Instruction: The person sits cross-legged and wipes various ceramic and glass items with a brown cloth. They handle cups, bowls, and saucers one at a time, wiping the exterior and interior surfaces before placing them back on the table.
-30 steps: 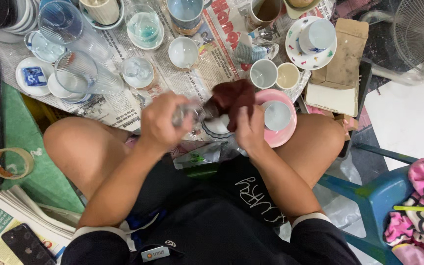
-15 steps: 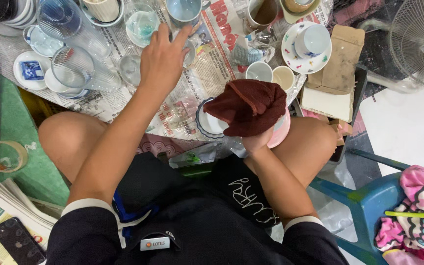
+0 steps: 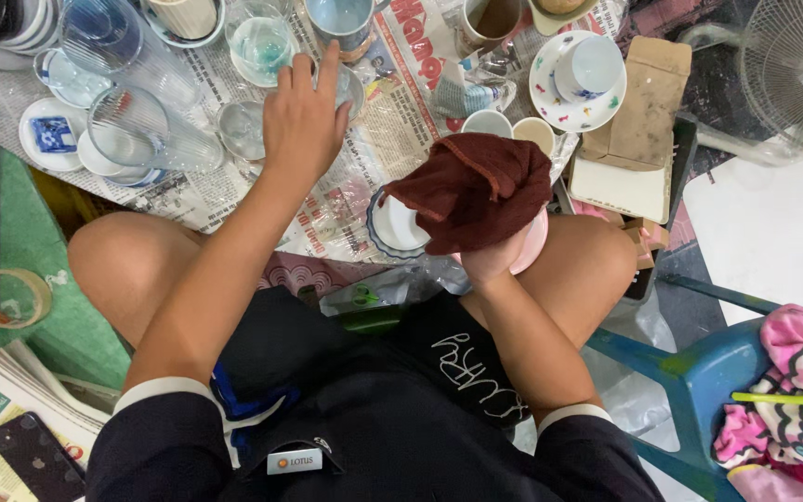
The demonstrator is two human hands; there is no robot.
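the left hand (image 3: pixel 304 116) reaches out over the newspaper (image 3: pixel 392 130) spread on the floor, fingers close together and curled down onto a small clear glass (image 3: pixel 350 88) that sits just below a pale blue cup (image 3: pixel 341 19); the palm hides the grip, so i cannot tell whether the glass is clasped or only touched. the right hand (image 3: pixel 490 260) is closed around a dark red cloth (image 3: pixel 476 186), which is bunched up and draped over the fingers, covering most of a pink dish (image 3: pixel 533 246) whose rim shows at the cloth's right edge. just left of the cloth lies a white saucer with a blue rim (image 3: pixel 392 228), partly under it. crowded around the left hand are a tall clear tumbler lying on its side (image 3: pixel 137 144), another tumbler (image 3: pixel 113 37) above it, a small glass bowl (image 3: pixel 239 130) touching the wrist side, and a glass with greenish tint (image 3: pixel 262 42). behind the cloth stand two small white cups (image 3: pixel 513 125), a floral plate with an upturned cup (image 3: pixel 578 79), and a brown cardboard packet (image 3: pixel 638 112). a roll of tape (image 3: pixel 9 297) rests on the green mat (image 3: pixel 11 195) at the left, a dark phone (image 3: pixel 39 455) on papers below it, a blue plastic chair (image 3: pixel 699 372) and a white fan (image 3: pixel 796 74) at the right.
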